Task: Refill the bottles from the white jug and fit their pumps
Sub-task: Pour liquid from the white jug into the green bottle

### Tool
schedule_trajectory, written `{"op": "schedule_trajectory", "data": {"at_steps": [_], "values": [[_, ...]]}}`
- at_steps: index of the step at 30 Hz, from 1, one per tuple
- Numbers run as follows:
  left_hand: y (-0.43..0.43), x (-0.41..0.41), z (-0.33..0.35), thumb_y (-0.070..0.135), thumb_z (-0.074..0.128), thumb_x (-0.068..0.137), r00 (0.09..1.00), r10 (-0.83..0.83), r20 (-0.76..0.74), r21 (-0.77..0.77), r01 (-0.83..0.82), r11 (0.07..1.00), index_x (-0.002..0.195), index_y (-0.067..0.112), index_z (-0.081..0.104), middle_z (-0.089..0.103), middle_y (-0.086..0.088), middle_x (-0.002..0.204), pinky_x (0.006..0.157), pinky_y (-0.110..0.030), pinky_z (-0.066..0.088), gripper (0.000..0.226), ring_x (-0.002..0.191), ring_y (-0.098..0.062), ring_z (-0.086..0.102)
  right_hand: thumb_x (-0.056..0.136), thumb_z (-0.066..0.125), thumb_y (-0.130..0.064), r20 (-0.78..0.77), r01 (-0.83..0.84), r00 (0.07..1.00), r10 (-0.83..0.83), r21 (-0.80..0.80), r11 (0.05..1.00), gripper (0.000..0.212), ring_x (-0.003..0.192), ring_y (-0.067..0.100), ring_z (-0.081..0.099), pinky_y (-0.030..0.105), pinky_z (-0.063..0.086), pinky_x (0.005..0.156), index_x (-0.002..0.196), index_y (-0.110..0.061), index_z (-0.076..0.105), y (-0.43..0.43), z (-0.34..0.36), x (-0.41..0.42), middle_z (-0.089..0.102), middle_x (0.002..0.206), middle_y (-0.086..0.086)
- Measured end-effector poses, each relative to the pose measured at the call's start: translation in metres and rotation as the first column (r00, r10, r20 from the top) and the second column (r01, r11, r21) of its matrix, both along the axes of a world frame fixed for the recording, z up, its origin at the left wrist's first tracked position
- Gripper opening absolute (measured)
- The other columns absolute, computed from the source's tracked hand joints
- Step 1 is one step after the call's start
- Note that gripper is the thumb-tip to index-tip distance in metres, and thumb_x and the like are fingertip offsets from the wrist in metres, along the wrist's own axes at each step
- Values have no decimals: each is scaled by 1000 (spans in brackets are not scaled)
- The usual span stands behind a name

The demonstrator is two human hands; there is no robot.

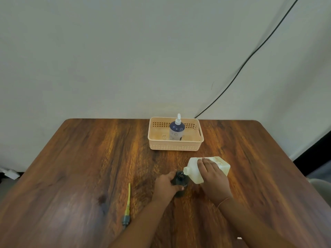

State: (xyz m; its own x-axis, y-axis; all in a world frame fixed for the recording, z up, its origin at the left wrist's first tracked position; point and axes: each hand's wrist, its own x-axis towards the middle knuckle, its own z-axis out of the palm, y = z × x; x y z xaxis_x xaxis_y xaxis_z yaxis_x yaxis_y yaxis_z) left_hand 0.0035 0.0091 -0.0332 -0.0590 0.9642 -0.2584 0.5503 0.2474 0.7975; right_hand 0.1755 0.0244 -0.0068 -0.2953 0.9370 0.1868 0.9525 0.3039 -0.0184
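My right hand (pixel 212 176) grips the white jug (pixel 194 170), tipped over to the left so its open spout touches the mouth of a dark bottle (pixel 180 179). My left hand (pixel 165 185) is wrapped around that dark bottle, holding it upright on the wooden table (pixel 89 167). A pump with a yellow tube and a grey cap (pixel 127 208) lies flat on the table to the left of my left arm. A blue bottle with a white pump top (pixel 176 130) stands inside the peach basket (pixel 175 146) at the back.
A white wall rises behind the table. A black cable (pixel 250 56) runs down the wall to the table's back edge, right of the basket. The table's right edge lies near a dark floor strip.
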Motion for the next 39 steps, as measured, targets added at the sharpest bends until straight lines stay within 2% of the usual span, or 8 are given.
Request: {"op": "schedule_trajectory", "data": {"at_steps": [5, 12, 39], "values": [[-1, 0, 0, 18, 75, 73, 1000, 1, 16, 13, -1, 1000, 135, 16, 44, 56, -2, 133, 102, -28, 40, 70, 122, -17, 51, 44, 92, -22, 6, 6, 1000, -6, -10, 1000, 85, 107, 32, 63, 46, 52, 81, 120, -11, 55, -1, -3, 2, 66, 118, 12], [-1, -1, 1, 19, 75, 73, 1000, 0, 23, 3, 0, 1000, 136, 15, 42, 53, -3, 136, 106, -32, 37, 71, 126, -18, 48, 37, 94, -26, 30, 10, 999, -10, -1, 1000, 87, 102, 28, 66, 42, 53, 78, 115, -13, 58, 0, -2, 1, 69, 112, 9], [-2, 0, 3, 17, 75, 73, 999, 14, 34, -8, -14, 1000, 135, 19, 44, 56, -2, 133, 105, -35, 42, 69, 123, -19, 50, 41, 93, -18, 32, -32, 999, 31, 20, 999, 82, 102, 33, 65, 46, 54, 80, 115, -9, 58, -1, 2, 0, 68, 112, 14]]}}
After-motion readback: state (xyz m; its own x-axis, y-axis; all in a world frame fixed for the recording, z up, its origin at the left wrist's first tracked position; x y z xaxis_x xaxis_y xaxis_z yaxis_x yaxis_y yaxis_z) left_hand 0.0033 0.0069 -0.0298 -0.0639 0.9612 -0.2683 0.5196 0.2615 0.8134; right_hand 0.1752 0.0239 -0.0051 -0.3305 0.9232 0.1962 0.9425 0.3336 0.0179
